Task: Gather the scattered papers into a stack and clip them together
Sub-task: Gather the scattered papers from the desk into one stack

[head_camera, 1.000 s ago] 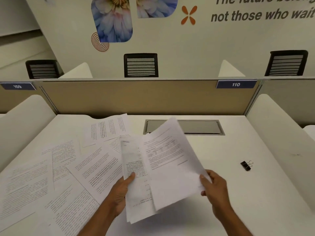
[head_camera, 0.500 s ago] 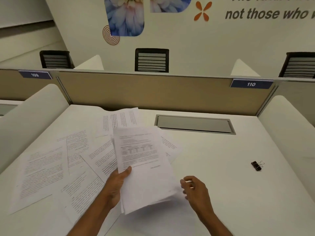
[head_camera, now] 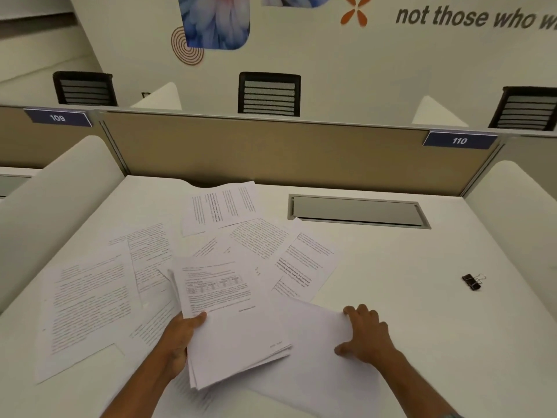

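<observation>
My left hand (head_camera: 180,339) grips a small stack of printed papers (head_camera: 229,321) by its left edge, raised a little over the white desk (head_camera: 422,327). My right hand (head_camera: 366,336) rests fingers-down on a blank white sheet (head_camera: 307,357) lying on the desk to the right of the stack. Several loose printed sheets (head_camera: 90,297) lie scattered over the left and middle of the desk, overlapping one another. A black binder clip (head_camera: 472,281) sits alone at the right, well away from both hands.
A grey cable hatch (head_camera: 358,211) is set into the desk at the back. A tan partition (head_camera: 271,152) closes the far side, and white curved dividers (head_camera: 54,206) stand at left and right. Black chairs stand beyond.
My right hand let go of the held papers, dropped to the desk and now presses on a blank sheet. The stack in my left hand has come lower.
</observation>
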Motion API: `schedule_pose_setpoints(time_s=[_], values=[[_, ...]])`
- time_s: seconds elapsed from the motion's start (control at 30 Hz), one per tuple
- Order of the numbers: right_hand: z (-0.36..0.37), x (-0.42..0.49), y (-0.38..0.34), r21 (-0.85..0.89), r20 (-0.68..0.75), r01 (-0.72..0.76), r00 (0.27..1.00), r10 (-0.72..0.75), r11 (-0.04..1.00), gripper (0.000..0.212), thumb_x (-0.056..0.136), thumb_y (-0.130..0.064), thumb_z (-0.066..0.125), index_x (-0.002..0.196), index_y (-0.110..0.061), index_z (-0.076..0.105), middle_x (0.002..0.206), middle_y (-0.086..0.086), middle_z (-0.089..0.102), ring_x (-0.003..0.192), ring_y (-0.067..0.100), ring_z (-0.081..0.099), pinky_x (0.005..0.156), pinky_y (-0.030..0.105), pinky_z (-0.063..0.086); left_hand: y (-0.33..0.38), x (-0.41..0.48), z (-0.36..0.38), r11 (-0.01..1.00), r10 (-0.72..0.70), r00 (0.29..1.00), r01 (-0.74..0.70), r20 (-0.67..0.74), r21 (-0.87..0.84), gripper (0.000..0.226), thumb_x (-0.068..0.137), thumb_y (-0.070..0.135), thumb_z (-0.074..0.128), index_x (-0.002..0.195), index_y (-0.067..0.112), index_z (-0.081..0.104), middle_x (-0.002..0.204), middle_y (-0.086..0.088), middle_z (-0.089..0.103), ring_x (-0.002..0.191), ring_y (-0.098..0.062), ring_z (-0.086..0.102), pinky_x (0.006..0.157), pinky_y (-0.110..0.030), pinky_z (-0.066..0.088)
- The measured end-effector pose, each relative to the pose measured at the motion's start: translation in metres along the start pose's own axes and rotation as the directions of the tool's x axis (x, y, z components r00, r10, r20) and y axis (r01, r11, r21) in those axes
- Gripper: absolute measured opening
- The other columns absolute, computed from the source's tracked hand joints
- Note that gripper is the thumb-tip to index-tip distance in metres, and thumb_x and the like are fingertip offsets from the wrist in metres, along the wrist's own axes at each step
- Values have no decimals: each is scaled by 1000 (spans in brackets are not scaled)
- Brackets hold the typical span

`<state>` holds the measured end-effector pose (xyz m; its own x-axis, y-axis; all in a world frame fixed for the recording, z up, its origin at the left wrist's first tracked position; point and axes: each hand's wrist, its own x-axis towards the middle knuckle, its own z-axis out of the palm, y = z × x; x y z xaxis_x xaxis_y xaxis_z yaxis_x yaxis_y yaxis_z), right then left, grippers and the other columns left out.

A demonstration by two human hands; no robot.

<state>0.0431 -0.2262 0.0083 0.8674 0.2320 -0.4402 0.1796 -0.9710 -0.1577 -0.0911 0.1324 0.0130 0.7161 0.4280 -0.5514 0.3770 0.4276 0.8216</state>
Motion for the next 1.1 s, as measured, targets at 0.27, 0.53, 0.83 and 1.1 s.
schedule_pose_setpoints(time_s=[0.27, 0.53, 0.83, 1.1], values=[[1, -4, 5, 144, 45, -47, 998, 40, 988, 48, 77, -47, 73, 115, -27, 51, 123, -1, 55, 120, 22, 49, 98, 34, 42, -5, 16, -11, 999, -28, 999, 29, -45, 27, 44, 99, 4, 56, 141, 16, 55, 129, -13, 67, 108, -36, 66, 94, -53, 53], [-24, -20, 58, 477, -71, 3, 997, 35, 879, 27, 89, -12, 64, 64, -21, 57, 65, -3, 62, 64, 18, 57, 60, 30, 40, -2, -14, -2, 998, 4, 991, 5, -133, 66, 43, 99, -3, 53, 138, 16, 56, 131, -12, 65, 110, -35, 63, 100, -52, 50], [-32, -62, 84, 941, 63, -138, 969, 238, 309, 7, 88, -3, 74, 89, -10, 73, 95, 17, 71, 82, 32, 64, 68, 34, 54, -10, -68, 30, 955, 19, 998, -37, -61, -294, 34, 96, 0, 56, 118, 23, 68, 124, -10, 71, 114, -37, 63, 105, -58, 45], [-3, -81, 35, 973, 220, -228, 966, 136, 45, 11, 87, 1, 74, 96, -3, 71, 97, 20, 69, 83, 36, 62, 69, 34, 55, -47, -108, 85, 909, -97, 994, 106, 44, -404, 36, 93, 1, 59, 126, 15, 63, 104, -7, 81, 104, -31, 66, 70, -38, 64]])
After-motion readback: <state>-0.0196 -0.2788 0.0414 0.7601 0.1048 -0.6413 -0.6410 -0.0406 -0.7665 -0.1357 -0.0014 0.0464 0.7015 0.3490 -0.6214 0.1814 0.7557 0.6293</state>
